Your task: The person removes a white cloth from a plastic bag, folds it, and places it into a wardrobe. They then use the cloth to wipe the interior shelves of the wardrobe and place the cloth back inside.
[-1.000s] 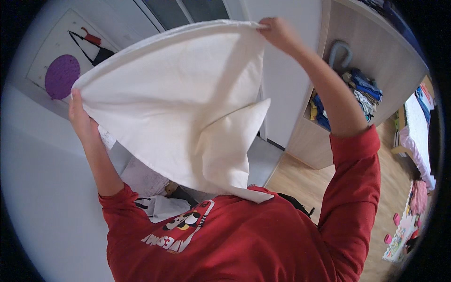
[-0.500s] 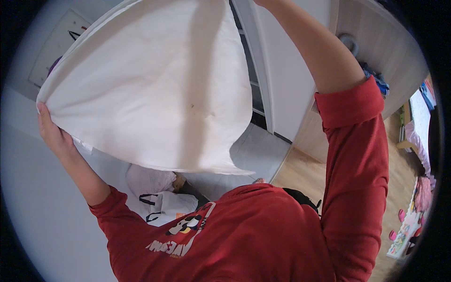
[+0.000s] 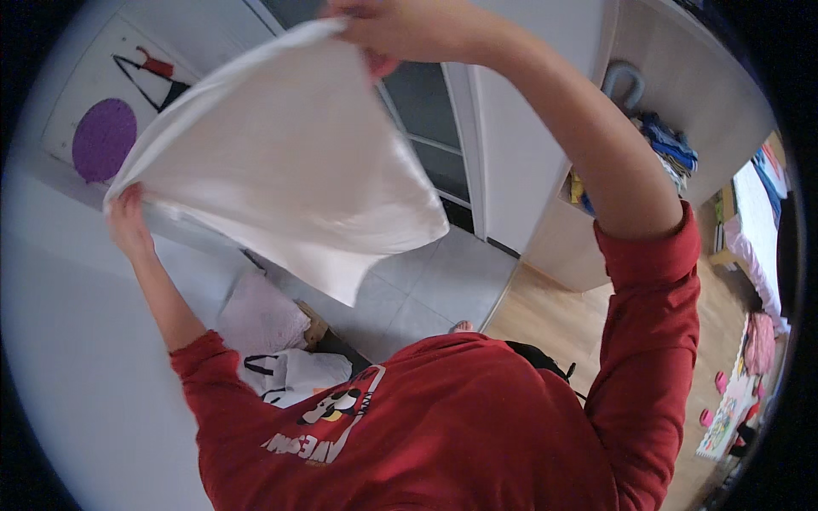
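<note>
I am in a home: a wooden cabinet holds folded clothes, and a bed stands to the cabinet's right.

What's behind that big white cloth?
Around the edges of the white cloth, you can see part of a dark-paned door, grey floor tiles and a black bag. Whatever its middle covers can't be seen.

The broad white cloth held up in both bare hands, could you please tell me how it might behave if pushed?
The broad white cloth would probably flop and fold, since its lower corner hangs loose. It seems light, as the left hand and right hand hold it up by its edge.
</note>
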`<state>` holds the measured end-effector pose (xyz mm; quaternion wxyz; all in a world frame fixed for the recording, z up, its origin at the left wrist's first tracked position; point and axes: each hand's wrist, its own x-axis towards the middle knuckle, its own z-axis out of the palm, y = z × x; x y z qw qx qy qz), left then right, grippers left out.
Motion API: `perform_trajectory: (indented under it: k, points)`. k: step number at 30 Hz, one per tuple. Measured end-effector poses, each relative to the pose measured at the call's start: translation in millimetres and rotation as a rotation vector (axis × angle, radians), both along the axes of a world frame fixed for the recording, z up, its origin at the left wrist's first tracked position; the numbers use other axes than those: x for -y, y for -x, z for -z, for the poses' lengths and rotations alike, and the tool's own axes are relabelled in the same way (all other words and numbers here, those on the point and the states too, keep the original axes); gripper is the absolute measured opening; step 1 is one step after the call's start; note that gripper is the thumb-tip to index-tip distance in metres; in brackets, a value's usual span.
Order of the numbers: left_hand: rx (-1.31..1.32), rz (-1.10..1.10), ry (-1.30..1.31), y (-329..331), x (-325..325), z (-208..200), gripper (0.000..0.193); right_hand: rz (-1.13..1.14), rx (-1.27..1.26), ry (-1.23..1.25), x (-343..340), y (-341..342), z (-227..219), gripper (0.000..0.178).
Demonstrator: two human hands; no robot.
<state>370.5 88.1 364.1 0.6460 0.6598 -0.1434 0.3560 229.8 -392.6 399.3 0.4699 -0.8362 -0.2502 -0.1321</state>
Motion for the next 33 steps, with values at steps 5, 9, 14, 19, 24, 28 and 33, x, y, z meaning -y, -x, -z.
perform_trajectory:
  k: [5, 9, 14, 19, 24, 28, 33]
  points:
    - [-0.377, 0.093, 0.505, -34.8, -53.3, 245.5, 0.051, -0.176, 0.263, -0.075, -104.3, 31.9, -14.9, 0.022]
    - [-1.023, 0.567, 0.289, 20.1, 107.3, 331.5, 0.049, -0.62, 0.135, 0.033, -194.2, 26.8, 67.6, 0.028]
    - [-0.971, 0.989, 0.089, 104.5, 201.2, 262.0, 0.048, -0.386, -0.101, -0.026, -127.4, -9.3, 129.5, 0.031]
    - [-0.725, 1.177, -0.091, 121.1, 247.2, 187.5, 0.048, 0.602, -0.422, -0.15, 52.6, 13.9, 231.6, 0.021]
    - [-0.52, 1.232, -0.315, 138.1, 285.6, 150.8, 0.05, 0.637, -0.975, -0.432, 96.3, 113.1, 244.2, 0.061]
    - [-0.421, 1.279, -0.461, 162.2, 333.9, 139.3, 0.052, 0.219, -0.983, -1.081, 104.1, 166.1, 256.0, 0.059]
    - [-0.579, 1.356, -0.426, 237.3, 405.2, 116.3, 0.053, 0.042, -0.735, -1.118, 158.8, 246.0, 275.5, 0.056]
